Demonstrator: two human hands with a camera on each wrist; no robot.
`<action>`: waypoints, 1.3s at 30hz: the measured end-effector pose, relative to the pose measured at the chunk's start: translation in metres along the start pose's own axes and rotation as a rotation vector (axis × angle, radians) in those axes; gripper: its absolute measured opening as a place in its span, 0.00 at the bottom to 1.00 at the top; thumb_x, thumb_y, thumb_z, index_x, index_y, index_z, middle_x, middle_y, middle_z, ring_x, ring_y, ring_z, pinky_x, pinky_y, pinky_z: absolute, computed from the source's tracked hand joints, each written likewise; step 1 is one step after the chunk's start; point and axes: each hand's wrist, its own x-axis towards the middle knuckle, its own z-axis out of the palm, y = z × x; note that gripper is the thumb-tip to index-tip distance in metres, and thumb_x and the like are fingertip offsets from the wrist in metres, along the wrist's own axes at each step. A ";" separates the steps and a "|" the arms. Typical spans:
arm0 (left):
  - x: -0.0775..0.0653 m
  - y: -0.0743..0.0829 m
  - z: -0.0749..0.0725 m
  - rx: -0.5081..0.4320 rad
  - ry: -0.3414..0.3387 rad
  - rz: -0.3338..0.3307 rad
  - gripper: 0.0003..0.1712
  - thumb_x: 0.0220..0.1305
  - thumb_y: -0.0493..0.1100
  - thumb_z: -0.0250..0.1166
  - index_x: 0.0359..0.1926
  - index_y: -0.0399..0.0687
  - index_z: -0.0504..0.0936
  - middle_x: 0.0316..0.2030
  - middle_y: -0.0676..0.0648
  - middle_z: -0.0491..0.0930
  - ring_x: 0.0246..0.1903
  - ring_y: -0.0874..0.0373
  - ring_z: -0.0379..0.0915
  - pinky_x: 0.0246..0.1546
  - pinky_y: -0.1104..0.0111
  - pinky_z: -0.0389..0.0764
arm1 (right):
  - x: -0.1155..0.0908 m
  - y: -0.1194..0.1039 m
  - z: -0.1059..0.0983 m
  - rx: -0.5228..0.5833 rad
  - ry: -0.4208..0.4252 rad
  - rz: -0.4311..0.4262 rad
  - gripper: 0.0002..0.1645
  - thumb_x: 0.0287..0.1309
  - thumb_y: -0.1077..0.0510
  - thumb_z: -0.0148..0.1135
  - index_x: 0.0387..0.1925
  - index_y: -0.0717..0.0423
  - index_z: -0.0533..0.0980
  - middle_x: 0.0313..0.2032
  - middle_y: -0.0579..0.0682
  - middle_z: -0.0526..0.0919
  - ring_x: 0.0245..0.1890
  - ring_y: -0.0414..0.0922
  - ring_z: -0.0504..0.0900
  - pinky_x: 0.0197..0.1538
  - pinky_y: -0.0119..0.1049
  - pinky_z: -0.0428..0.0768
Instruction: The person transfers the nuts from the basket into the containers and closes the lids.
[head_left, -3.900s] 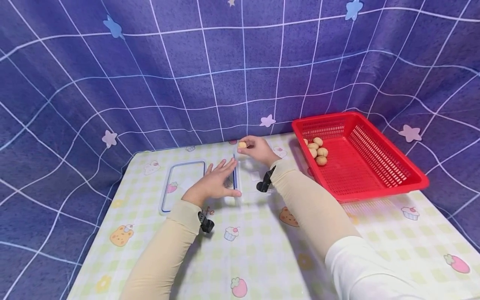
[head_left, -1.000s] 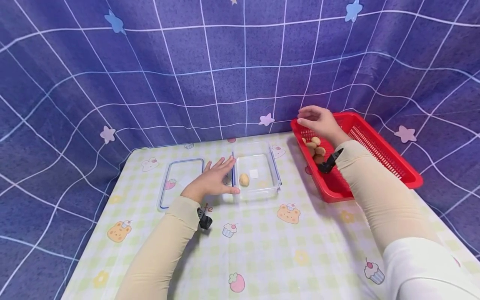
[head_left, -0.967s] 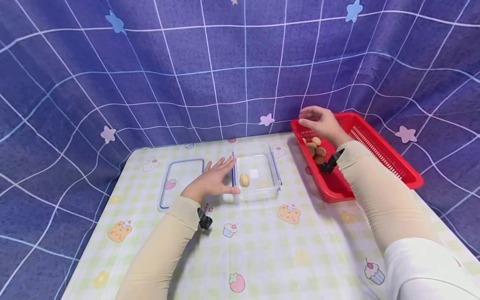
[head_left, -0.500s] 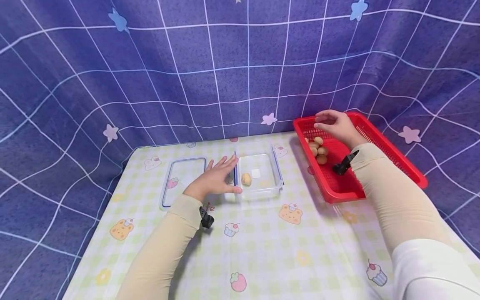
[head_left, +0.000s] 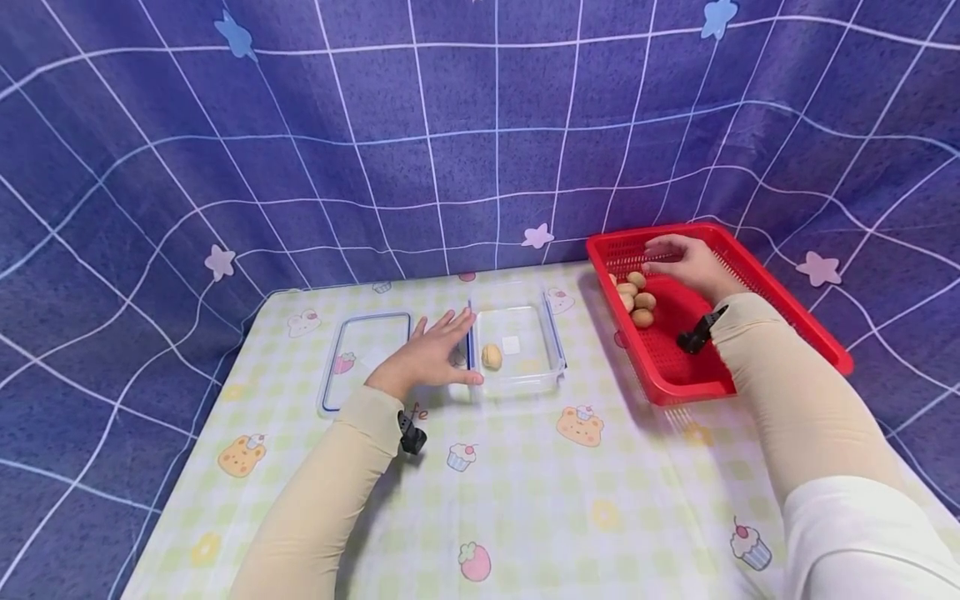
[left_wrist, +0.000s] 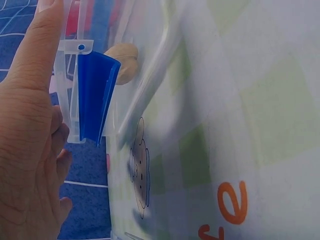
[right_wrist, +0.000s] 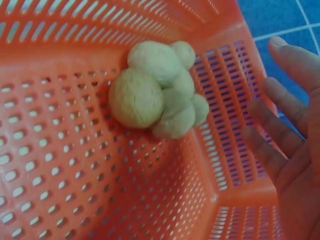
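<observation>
In the head view, my left hand (head_left: 431,358) rests with spread fingers against the left side of a clear plastic food container (head_left: 517,382). One walnut (head_left: 491,357) lies inside the container near its left front corner. The left wrist view shows the thumb along the rim, beside a blue locking clip (left_wrist: 95,95). My right hand (head_left: 690,265) hovers over the red basket (head_left: 750,385), its fingers loosely bent and holding nothing. Several walnuts (right_wrist: 136,98) sit clustered at the basket's left side, apart from the fingers in the right wrist view.
A clear container lid (head_left: 327,367) with a blue seal lies flat to the left of the container. The checked tablecloth (head_left: 555,525) covers the table, and a blue curtain (head_left: 450,150) hangs behind it.
Earlier my right hand held a walnut above the container; that walnut now lies inside. The right hand has moved right over the basket and lowered slightly. My left hand stays in place.
</observation>
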 end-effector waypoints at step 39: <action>-0.008 -0.003 0.012 0.171 0.154 0.108 0.75 0.47 0.93 0.24 0.81 0.45 0.44 0.81 0.45 0.43 0.79 0.48 0.34 0.76 0.44 0.35 | -0.011 0.040 -0.007 -0.045 -0.258 0.191 0.34 0.61 0.60 0.71 0.64 0.70 0.70 0.59 0.67 0.77 0.45 0.32 0.78 0.48 0.25 0.75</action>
